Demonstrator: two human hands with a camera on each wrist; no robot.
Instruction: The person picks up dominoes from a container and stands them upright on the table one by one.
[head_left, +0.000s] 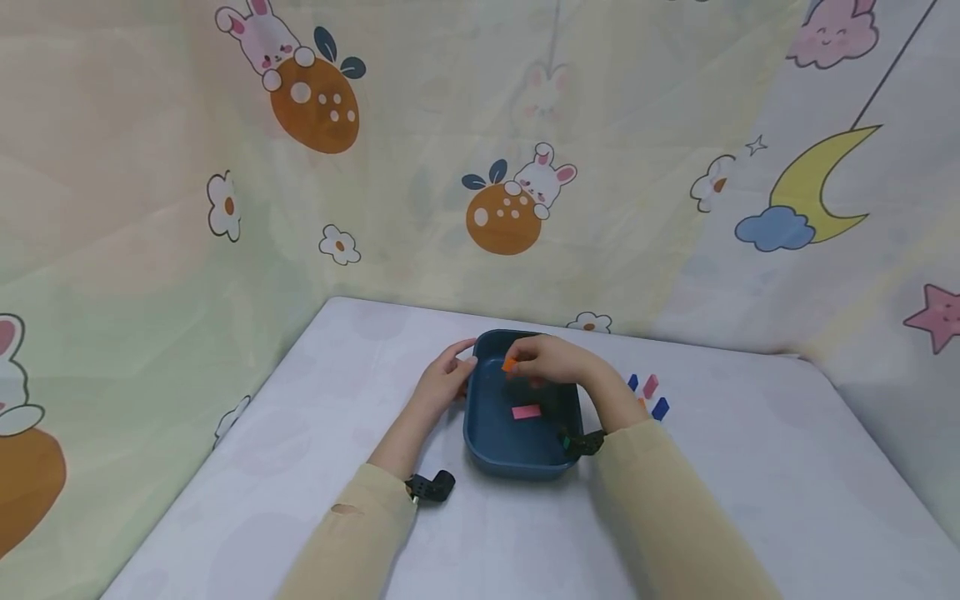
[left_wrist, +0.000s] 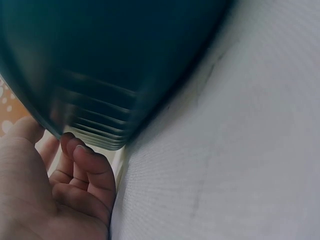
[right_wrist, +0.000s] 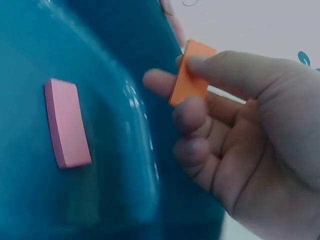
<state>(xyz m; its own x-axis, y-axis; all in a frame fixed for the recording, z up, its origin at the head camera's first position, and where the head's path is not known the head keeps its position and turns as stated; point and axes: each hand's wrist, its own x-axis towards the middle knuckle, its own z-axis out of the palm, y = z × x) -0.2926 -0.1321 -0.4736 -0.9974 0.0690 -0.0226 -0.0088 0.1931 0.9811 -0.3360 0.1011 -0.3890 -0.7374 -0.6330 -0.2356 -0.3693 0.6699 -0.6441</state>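
Observation:
A dark blue rectangular plastic basin (head_left: 487, 457) stands on the table. My left hand (head_left: 442, 379) holds its left side, thumb by the rim and the other fingers bent against the outer wall, as the left wrist view shows. Over the basin, my right hand (head_left: 551, 360) pinches a small flat orange block (right_wrist: 192, 72) between thumb and fingers. Beneath that hand, a pink block (right_wrist: 69, 123) lies flat on the basin's floor.
Just right of the basin, partly behind my right wrist, are several small blocks, among them a pink block (head_left: 651, 385) and a blue block (head_left: 660, 408). A printed cloth wall (head_left: 420, 275) rises behind the white tabletop (head_left: 780, 450).

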